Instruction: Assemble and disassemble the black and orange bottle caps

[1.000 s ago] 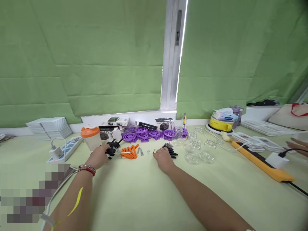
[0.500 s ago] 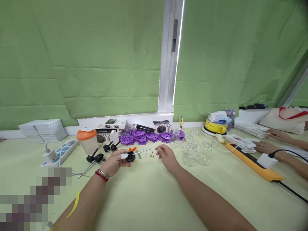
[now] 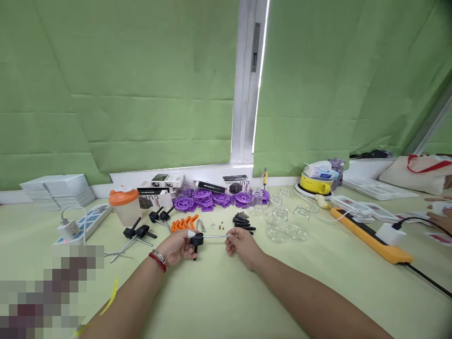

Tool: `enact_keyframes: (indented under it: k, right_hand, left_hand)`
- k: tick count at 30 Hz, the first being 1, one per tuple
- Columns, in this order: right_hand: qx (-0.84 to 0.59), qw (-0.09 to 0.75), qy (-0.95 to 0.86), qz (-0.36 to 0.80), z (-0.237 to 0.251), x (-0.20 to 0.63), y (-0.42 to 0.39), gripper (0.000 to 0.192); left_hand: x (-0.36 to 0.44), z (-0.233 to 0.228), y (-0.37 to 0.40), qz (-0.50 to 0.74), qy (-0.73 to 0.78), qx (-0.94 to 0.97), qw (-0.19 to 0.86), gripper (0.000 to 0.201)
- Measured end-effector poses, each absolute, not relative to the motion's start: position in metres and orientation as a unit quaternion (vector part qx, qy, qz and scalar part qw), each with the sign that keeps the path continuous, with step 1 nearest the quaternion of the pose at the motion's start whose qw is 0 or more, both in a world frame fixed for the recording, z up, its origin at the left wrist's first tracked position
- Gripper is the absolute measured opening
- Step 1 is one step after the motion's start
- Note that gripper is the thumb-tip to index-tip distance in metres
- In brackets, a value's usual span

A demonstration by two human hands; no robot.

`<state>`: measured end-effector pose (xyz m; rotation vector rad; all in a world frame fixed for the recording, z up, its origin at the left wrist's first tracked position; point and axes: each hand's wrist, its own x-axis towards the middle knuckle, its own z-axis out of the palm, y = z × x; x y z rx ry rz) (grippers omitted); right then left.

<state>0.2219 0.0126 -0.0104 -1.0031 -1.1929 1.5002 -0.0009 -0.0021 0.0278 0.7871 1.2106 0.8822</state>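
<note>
My left hand (image 3: 181,247) grips a black plastic head (image 3: 196,239) with a short black handle pointing down and a thin metal rod (image 3: 213,236) reaching right. One of its fingers has a white wrap. My right hand (image 3: 242,244) is closed in a pinch at the rod's far tip; whether a tiny piece is also between the fingers is hidden. Beyond the hands lie orange wing-shaped pieces (image 3: 184,223), silver screws (image 3: 201,225), small brass bits (image 3: 221,225) and black rods (image 3: 243,224). Similar black-headed rods (image 3: 142,231) lie to the left.
Purple wheel-shaped parts (image 3: 203,200) and boxes (image 3: 154,198) line the back. Clear glass cups (image 3: 280,221) stand right of centre, near an orange-and-black power strip (image 3: 374,238). An orange-lidded cup (image 3: 124,207) and white power strip (image 3: 88,223) are left. Another person's hand (image 3: 443,219) shows far right.
My right hand has moved down and closed at the rod's tip, where it was apart before. My left hand shifted slightly right, levelling the rod. The other person's hands moved right.
</note>
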Motion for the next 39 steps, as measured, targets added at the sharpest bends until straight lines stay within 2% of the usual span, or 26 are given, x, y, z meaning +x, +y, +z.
enact_keyframes:
  k: [4, 9, 12, 16, 30, 39]
  right_hand:
    - [-0.425, 0.47, -0.48, 0.607, -0.016, 0.221, 0.012, 0.035]
    - [-0.41, 0.478, -0.496, 0.598, -0.021, 0.223, 0.018, 0.034]
    - [-0.404, 0.48, -0.501, 0.596, -0.022, 0.226, 0.022, 0.034]
    - [-0.398, 0.484, -0.505, 0.593, -0.017, 0.23, 0.027, 0.035]
    - [-0.373, 0.486, -0.465, 0.64, -0.012, 0.237, 0.029, 0.035]
    - [-0.376, 0.483, -0.491, 0.619, -0.016, 0.236, 0.026, 0.033]
  left_hand:
    - [0.002, 0.025, -0.003, 0.386, 0.572, 0.359, 0.628, 0.023]
    - [0.007, 0.022, -0.007, 0.31, 0.546, 0.502, 0.595, 0.038]
    - [0.011, 0.019, -0.009, 0.298, 0.559, 0.543, 0.551, 0.037]
    - [0.015, 0.017, -0.012, 0.351, 0.565, 0.538, 0.518, 0.034]
    - [0.012, 0.016, -0.008, 0.352, 0.53, 0.557, 0.534, 0.033]
    - [0.013, 0.018, -0.01, 0.347, 0.535, 0.566, 0.523, 0.034]
